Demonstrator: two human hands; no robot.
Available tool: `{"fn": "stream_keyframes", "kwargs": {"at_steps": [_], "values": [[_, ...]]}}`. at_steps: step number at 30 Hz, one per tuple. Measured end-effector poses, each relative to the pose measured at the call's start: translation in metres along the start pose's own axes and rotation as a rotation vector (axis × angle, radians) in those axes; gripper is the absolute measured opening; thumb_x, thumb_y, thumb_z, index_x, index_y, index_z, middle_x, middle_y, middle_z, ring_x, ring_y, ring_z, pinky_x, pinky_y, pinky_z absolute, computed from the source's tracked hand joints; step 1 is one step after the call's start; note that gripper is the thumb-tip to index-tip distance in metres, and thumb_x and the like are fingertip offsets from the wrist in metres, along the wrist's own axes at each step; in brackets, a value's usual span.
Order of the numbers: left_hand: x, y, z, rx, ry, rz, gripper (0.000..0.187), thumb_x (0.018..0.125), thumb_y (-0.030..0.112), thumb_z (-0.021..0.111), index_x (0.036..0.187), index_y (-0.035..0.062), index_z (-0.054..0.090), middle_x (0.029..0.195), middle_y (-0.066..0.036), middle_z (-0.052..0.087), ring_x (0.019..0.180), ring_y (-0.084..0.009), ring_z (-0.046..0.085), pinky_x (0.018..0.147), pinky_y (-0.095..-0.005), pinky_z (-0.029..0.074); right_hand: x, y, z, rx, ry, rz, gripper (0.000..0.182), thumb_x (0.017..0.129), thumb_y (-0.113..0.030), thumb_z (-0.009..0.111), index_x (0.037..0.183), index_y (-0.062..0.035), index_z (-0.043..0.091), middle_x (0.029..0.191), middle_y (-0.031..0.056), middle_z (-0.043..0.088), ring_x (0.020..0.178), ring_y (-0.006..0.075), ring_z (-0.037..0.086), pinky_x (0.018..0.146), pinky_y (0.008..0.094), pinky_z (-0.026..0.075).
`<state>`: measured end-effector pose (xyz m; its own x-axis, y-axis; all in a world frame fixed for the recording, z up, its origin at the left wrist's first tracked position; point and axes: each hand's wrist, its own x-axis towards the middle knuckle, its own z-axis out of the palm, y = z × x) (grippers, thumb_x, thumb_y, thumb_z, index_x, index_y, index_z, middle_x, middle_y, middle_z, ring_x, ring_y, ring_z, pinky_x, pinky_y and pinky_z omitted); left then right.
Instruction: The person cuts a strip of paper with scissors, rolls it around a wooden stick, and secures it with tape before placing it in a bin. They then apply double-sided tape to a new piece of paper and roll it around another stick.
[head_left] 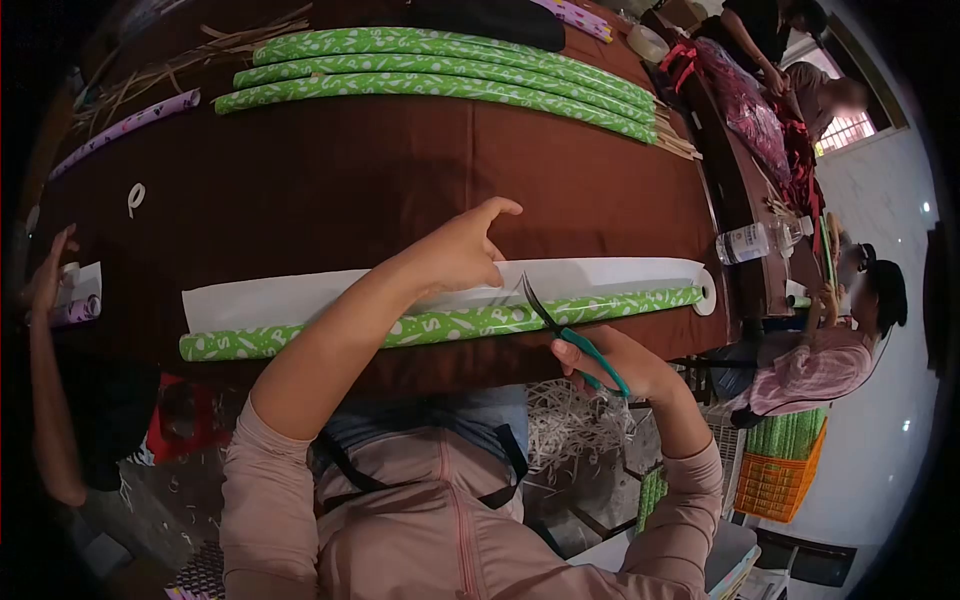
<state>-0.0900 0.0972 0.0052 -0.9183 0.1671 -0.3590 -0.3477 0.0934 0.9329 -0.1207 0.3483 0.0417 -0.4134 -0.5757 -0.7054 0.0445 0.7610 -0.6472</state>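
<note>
Near edge of the surface [340, 200]: right hand [615, 360] closed round the green-handled scissors [590, 358], dark blades reaching across a green printed roll [400, 328], tips over the white flap [310, 290] along its far side. The roll lies lengthwise in front of the person. Left hand [450, 250] is over the flap, well apart from the right, one finger stretched out, the others curled; cannot tell whether they pinch the paper.

Step in hand, my reading: trimming or finishing this roll's loose edge. Next move seems to call for a flat, steadied flap and blades clear of the print.

Writing: single letters, "S" and probably "P", among white motifs on the green; too small to make out as words.

Beyond, a small white coil [136, 198] and a purple roll [125, 132] to the left; a bottle [745, 243] to the right, its label unreadable. Farther back, more green rolls [440, 85] lie side by side.
</note>
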Motion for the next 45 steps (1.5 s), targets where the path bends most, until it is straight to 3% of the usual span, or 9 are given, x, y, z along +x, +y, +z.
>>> {"fn": "stream_keyframes", "kwargs": {"at_steps": [4, 26, 34, 42, 45], "values": [[0.001, -0.002, 0.0, 0.016, 0.012, 0.012, 0.084, 0.074, -0.011, 0.067, 0.147, 0.0123, 0.031, 0.1, -0.019, 0.07, 0.093, -0.02, 0.066, 0.081, -0.0328, 0.049, -0.001, -0.003, 0.003, 0.035, 0.027, -0.044, 0.064, 0.091, -0.063, 0.055, 0.103, -0.0006, 0.06, 0.06, 0.0002, 0.049, 0.05, 0.0093, 0.051, 0.046, 0.0257, 0.041], [0.001, -0.001, 0.002, 0.004, 0.012, -0.004, 0.081, 0.075, -0.011, 0.067, 0.145, 0.0105, 0.033, 0.102, -0.019, 0.07, 0.091, -0.0206, 0.066, 0.079, -0.0337, 0.049, 0.009, -0.008, 0.0, -0.017, 0.042, 0.032, 0.063, 0.09, -0.062, 0.058, 0.1, 0.0, 0.058, 0.058, -0.0006, 0.047, 0.049, 0.0095, 0.05, 0.045, 0.026, 0.041], [0.001, -0.003, 0.003, 0.016, 0.012, 0.009, 0.078, 0.076, -0.011, 0.066, 0.144, 0.0113, 0.034, 0.103, -0.019, 0.07, 0.095, -0.0207, 0.066, 0.083, -0.0338, 0.048, 0.01, -0.007, 0.004, 0.022, 0.105, -0.014, 0.063, 0.088, -0.062, 0.06, 0.072, -0.0017, 0.056, 0.054, 0.0007, 0.05, 0.045, 0.0102, 0.052, 0.041, 0.0247, 0.04], [0.004, -0.006, 0.003, 0.065, 0.044, -0.002, 0.077, 0.075, -0.011, 0.066, 0.142, 0.0114, 0.035, 0.106, -0.019, 0.07, 0.098, -0.0195, 0.065, 0.085, -0.0326, 0.048, 0.014, -0.001, 0.005, 0.094, 0.095, -0.04, 0.066, 0.087, -0.066, 0.059, 0.062, -0.0053, 0.05, 0.053, 0.0013, 0.05, 0.044, 0.0103, 0.051, 0.041, 0.0242, 0.041], [0.006, -0.01, 0.002, 0.005, -0.028, 0.005, 0.078, 0.075, -0.012, 0.065, 0.143, 0.0108, 0.035, 0.103, -0.017, 0.07, 0.095, -0.0183, 0.065, 0.085, -0.0308, 0.047, 0.01, -0.008, 0.006, 0.17, 0.153, -0.051, 0.066, 0.086, -0.068, 0.058, 0.063, -0.0066, 0.049, 0.053, 0.0014, 0.049, 0.043, 0.0108, 0.05, 0.04, 0.0244, 0.04]]}}
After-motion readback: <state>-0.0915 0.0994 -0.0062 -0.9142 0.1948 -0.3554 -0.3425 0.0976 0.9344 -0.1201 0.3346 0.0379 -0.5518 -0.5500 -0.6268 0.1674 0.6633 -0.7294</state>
